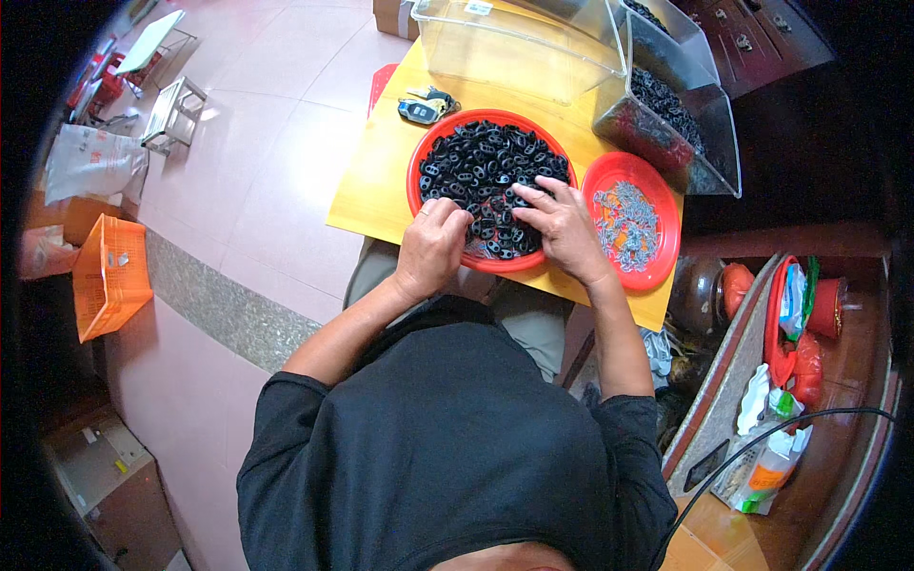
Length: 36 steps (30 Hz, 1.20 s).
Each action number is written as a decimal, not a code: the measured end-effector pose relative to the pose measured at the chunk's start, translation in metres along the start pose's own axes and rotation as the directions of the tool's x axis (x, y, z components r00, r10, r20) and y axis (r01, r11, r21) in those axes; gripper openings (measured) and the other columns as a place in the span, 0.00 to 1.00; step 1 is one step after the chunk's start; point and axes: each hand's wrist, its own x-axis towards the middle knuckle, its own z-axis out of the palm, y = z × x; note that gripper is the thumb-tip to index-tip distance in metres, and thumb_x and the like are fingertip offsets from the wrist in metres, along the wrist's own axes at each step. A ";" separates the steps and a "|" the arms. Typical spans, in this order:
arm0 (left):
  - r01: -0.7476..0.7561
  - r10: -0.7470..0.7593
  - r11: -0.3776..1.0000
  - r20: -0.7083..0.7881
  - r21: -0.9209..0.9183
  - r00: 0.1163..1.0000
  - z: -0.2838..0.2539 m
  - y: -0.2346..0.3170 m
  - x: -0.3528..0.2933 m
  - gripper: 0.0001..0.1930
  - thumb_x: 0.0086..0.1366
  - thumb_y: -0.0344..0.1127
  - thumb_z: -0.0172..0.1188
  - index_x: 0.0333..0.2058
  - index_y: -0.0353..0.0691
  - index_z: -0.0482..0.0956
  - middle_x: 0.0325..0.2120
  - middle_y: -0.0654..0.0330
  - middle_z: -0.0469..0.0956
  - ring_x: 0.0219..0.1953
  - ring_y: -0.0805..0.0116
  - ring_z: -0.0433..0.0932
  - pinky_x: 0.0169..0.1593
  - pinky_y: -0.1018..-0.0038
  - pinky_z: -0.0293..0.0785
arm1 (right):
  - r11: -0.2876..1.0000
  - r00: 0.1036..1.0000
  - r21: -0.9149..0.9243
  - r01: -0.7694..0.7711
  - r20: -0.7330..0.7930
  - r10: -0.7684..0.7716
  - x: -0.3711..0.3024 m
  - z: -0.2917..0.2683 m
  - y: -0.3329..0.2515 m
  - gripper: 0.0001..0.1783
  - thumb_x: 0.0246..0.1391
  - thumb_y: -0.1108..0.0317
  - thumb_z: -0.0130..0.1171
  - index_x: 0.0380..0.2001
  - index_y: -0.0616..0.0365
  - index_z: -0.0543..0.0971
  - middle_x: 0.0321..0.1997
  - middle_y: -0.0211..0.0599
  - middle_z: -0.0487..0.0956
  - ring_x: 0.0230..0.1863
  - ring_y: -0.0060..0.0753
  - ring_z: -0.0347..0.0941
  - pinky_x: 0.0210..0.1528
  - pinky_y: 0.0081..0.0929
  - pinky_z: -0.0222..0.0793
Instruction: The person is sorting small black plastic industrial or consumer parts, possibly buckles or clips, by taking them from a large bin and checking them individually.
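Shirt [457, 419]: black, filling the lower middle, its wearer seated facing a table.
Left hand [433, 249]: at the near left of a red basin [413, 179], fingers drawn together over black pieces [490, 157]; whether they pinch one, I cannot tell.
Right hand [569, 231]: reaching over the basin's right rim, fingers apart, tips down at the pieces.
Handwork: apparently picking or sorting by fingertip.
Next touch: probably calls for a light pinch, separating one small piece from its neighbours.
Pieces: in the basin, small, black, rounded; many seem to have paired holes. They heap thickly at the far side, thinning nearer the hands, where red base shows.
Plate [670, 228]: red, close by the basin's right, holding slim gray bits [628, 224].
Table [376, 195]: yellow, beneath both.
Keys [427, 107]: beyond the basin's far left edge.
Bins: one clear [519, 59], farther back; others, right, hold dark pieces [666, 107].
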 end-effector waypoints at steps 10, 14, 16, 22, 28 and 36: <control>0.002 -0.003 1.000 -0.017 -0.024 1.000 0.001 0.000 0.001 0.06 0.48 0.22 0.53 0.28 0.37 0.71 0.25 0.55 0.68 0.30 0.55 0.69 0.34 0.65 0.69 | 0.984 0.969 0.175 -0.033 -0.235 0.075 0.035 0.017 0.018 0.06 0.40 0.78 0.56 0.25 0.59 0.77 0.29 0.37 0.74 0.35 0.40 0.69 0.41 0.34 0.65; 0.008 -0.010 0.998 -0.029 -0.069 1.000 0.001 -0.002 0.000 0.07 0.48 0.21 0.53 0.28 0.37 0.71 0.25 0.55 0.68 0.29 0.56 0.70 0.33 0.65 0.69 | 0.983 0.964 -0.026 -0.181 -0.205 0.172 0.049 0.026 0.006 0.05 0.39 0.67 0.61 0.22 0.53 0.78 0.28 0.35 0.71 0.37 0.39 0.67 0.37 0.36 0.63; 0.008 -0.011 0.997 -0.037 -0.081 0.999 0.001 -0.002 0.000 0.07 0.48 0.21 0.54 0.28 0.37 0.70 0.24 0.55 0.68 0.29 0.56 0.70 0.33 0.65 0.68 | 0.966 0.957 -0.091 -0.244 -0.185 0.225 0.054 0.027 0.006 0.06 0.38 0.66 0.62 0.23 0.53 0.78 0.29 0.36 0.72 0.37 0.40 0.67 0.38 0.37 0.63; 0.005 -0.008 0.996 -0.032 -0.088 0.999 -0.001 -0.001 0.000 0.06 0.48 0.21 0.54 0.27 0.36 0.70 0.25 0.55 0.68 0.30 0.56 0.70 0.33 0.65 0.68 | 0.978 0.979 -0.088 -0.191 -0.083 0.184 0.059 0.027 0.011 0.06 0.38 0.65 0.63 0.22 0.53 0.78 0.29 0.36 0.72 0.38 0.39 0.67 0.37 0.38 0.63; 0.014 -0.015 0.995 -0.017 -0.102 1.000 -0.003 -0.001 -0.001 0.06 0.49 0.21 0.54 0.27 0.36 0.71 0.25 0.55 0.68 0.30 0.56 0.70 0.33 0.65 0.68 | 0.979 0.971 -0.024 -0.200 -0.135 0.195 0.052 0.030 0.008 0.06 0.37 0.66 0.63 0.22 0.51 0.78 0.27 0.34 0.72 0.36 0.37 0.68 0.37 0.36 0.62; 0.092 -0.098 0.974 -0.016 -0.208 0.995 -0.003 0.002 0.001 0.04 0.50 0.22 0.55 0.26 0.35 0.72 0.24 0.54 0.70 0.31 0.54 0.71 0.34 0.66 0.69 | 0.988 0.974 -0.032 -0.152 -0.173 0.144 0.059 0.032 0.000 0.07 0.36 0.67 0.63 0.21 0.53 0.75 0.26 0.34 0.73 0.34 0.38 0.69 0.36 0.36 0.62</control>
